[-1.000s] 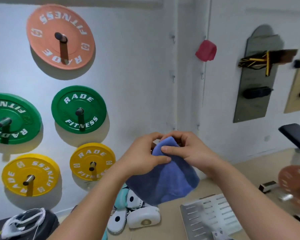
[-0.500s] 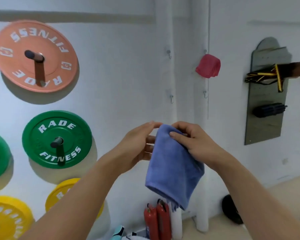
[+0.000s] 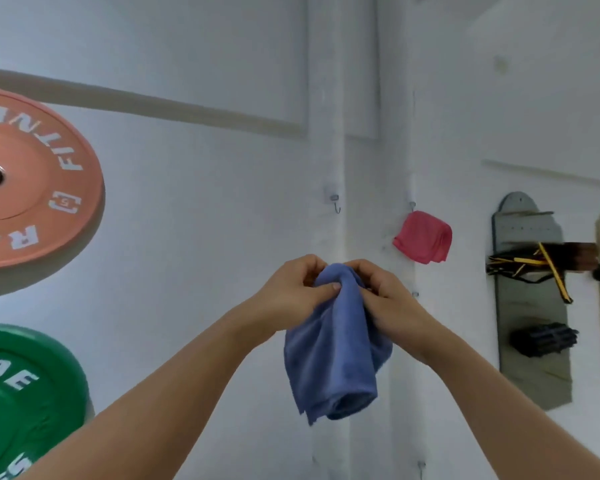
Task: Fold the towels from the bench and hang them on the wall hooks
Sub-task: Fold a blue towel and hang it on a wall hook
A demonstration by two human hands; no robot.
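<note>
Blue towel [image 3: 333, 348], soft and limp, folded, pinched at its bunched top by left hand [image 3: 291, 292] and right hand [image 3: 385, 296], below an empty hook [image 3: 336, 202]; best gripped there.

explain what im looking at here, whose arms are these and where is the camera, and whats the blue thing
There is no machine here. A person wears a camera on the head, so you see their own two arms reaching out toward a white wall. The left hand and the right hand both pinch the top of a folded blue towel, which hangs down between them. Above it on the wall is a bare hook. To the right, a pink towel already hangs from another hook. The big coloured discs on the left are weight plates.
</note>
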